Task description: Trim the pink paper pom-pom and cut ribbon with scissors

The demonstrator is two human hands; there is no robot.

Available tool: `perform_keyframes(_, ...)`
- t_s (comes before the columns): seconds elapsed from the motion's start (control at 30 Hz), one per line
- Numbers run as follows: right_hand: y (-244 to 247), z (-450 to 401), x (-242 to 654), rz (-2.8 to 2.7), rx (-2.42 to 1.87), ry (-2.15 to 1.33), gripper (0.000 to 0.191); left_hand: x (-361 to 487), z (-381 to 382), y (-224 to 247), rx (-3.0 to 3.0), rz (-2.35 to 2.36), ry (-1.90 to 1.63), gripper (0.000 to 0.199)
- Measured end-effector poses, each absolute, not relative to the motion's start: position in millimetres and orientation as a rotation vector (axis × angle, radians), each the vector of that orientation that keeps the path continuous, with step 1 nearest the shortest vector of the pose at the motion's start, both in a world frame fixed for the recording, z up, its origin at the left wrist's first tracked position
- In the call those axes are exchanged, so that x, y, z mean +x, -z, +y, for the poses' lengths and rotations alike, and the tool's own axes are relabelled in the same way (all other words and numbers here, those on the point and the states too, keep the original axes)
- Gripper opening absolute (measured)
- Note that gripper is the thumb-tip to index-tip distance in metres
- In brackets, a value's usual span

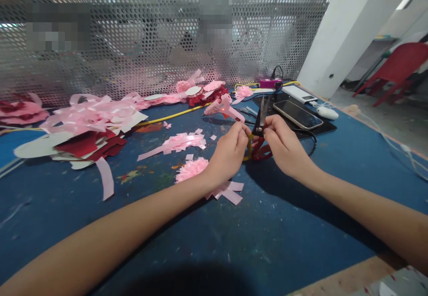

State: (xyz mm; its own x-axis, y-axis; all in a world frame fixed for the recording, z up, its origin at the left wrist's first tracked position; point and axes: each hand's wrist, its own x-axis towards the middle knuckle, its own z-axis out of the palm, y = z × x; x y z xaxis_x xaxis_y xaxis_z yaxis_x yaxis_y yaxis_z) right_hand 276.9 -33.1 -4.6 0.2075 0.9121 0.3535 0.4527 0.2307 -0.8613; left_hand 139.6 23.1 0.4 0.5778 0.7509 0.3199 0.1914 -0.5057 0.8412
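Head view: both bare hands meet above the middle of a blue table (294, 242), forearms reaching in from the lower left and lower right.
Left hand: the left hand (228, 153) is curled, thumb and fingertips pressed together near the scissors' handle; whether they pinch a small piece there cannot be told.
Right hand: the right hand (284, 146) is closed around the scissors (261, 129), fingers through the red handle loops.
Scissors: held upright between the two hands, blades pointing up and away from the person; how far the blades are parted cannot be told.
Pink paper flower: a pink paper flower (191, 169) lies on the table just beside the left wrist, with pink paper strips (229, 192) partly under that forearm.
Cut pieces: a loose bundle of pink strips (177, 143) lies to the left of the hands, small snippets scattered near it.
Glue gun: a pink glue gun (223, 107) rests on the table just behind the hands, a red light showing on its body.
Paper pile: a pile of pink ribbon, white card and dark red paper (83, 129) sits at the left of the table.
Phone: a phone (297, 114) lies face up on a black mat behind the right hand, a white power bank (300, 93) beside it.
Back wall: a perforated metal screen (150, 42) stands along the far edge of the table.
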Motion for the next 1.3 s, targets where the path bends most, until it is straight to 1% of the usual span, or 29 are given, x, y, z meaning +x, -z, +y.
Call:
perform_keyframes(0.1,9.4,-34.3,277.0,-1.362,-1.349,-0.619,0.010,140.0,22.2,-0.4,1.985,0.751,-0.877,0.019)
perform_keyframes(0.4,19.9,-44.9,279.5,-1.278,-1.260,-0.711,0.012,142.9,16.7,-5.8,2.095,0.702,-0.881,0.020)
perform_keyframes(0.53,19.7,-45.7,280.2,-1.286,-1.253,-0.691,0.012,144.2,14.6,-5.8,2.085,0.702,-0.884,0.021)
perform_keyframes(0.83,15.9,-43.6,288.0,-1.481,-1.398,-0.485,0.017,145.5,18.5,-3.1,1.952,0.775,-0.936,0.020)
perform_keyframes(1.3,19.8,-44.8,288.6,-1.324,-1.328,-0.644,0.015,146.2,14.1,1.1,1.931,0.725,-0.953,0.020)
